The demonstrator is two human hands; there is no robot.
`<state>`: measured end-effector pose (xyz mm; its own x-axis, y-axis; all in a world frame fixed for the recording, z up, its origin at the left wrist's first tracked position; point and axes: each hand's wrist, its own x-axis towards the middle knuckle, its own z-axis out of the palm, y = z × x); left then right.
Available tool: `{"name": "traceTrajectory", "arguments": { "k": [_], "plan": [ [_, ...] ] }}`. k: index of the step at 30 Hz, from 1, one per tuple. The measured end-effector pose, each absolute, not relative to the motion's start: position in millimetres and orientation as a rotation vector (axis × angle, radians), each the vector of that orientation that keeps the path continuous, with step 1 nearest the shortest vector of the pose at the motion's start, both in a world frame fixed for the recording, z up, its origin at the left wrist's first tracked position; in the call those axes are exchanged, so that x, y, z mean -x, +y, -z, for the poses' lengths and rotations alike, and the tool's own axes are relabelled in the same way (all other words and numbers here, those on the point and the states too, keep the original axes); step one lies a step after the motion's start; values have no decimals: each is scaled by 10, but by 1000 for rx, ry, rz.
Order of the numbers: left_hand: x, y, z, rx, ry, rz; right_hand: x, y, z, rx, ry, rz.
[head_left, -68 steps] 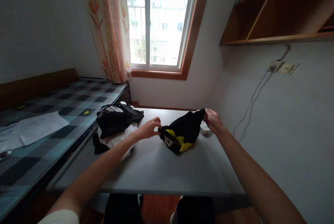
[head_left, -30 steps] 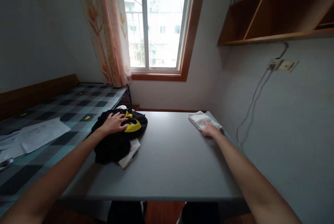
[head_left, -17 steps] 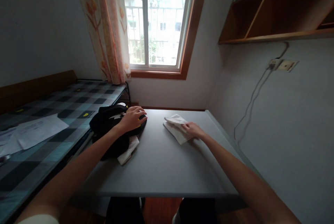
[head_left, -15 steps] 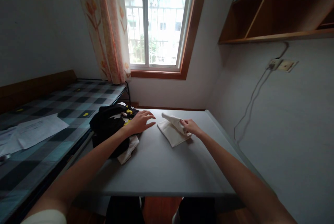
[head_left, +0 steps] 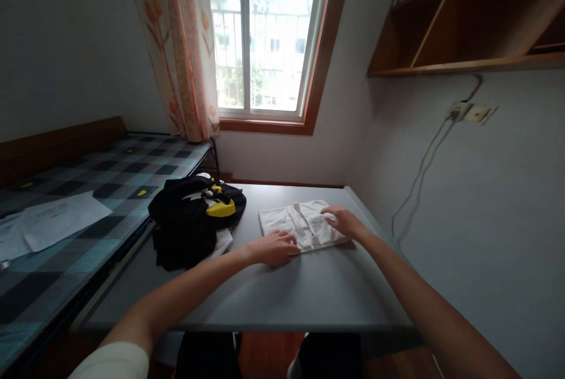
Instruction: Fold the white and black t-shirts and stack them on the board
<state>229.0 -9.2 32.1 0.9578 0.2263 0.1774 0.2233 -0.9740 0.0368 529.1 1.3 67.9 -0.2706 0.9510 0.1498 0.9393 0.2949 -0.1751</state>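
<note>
An off-white piece of folded cloth (head_left: 304, 220) lies spread on the grey table, with creases and a raised strip across its middle. My left hand (head_left: 278, 247) rests palm down at its near left edge, fingers stretched over the fabric. At the right part of the cloth is my right hand (head_left: 346, 223), its fingers loosely bent and their tips touching the surface. Neither hand visibly grips anything. Whether the cloth is a garment or a bag I cannot tell.
A black bag or heap of black fabric (head_left: 183, 223) with a yellow part (head_left: 220, 208) sits at the table's (head_left: 282, 302) left side. White fabric (head_left: 223, 240) pokes out beneath it. Papers (head_left: 62, 220) lie on the checked bed (head_left: 145, 161). A wall shelf (head_left: 441, 64) hangs at right.
The folded-over flap of cloth that my right hand held is now laid out flat to the right. My left hand has come from beside the black heap onto the cloth's near edge.
</note>
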Motion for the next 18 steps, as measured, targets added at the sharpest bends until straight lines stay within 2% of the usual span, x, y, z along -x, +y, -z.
{"name": "traceTrajectory", "arguments": {
  "k": [3,7,11,14,18],
  "plan": [
    [-2300,-42,-289,-3157,346,-302,-4866,22,-584,1441,-2635,-68],
    [-2142,123,-328,-3223,479,-199,-4479,40,-571,1691,-2727,114],
    [-1948,278,-441,-3183,816,-96,-4303,89,-574,1916,-2551,52],
    [-1945,272,-501,-3161,929,-192,-4253,157,-556,1894,-2375,-173],
    [-2141,168,-479,-3119,594,-369,-4301,236,-560,1703,-1992,-592]
  ]
}}
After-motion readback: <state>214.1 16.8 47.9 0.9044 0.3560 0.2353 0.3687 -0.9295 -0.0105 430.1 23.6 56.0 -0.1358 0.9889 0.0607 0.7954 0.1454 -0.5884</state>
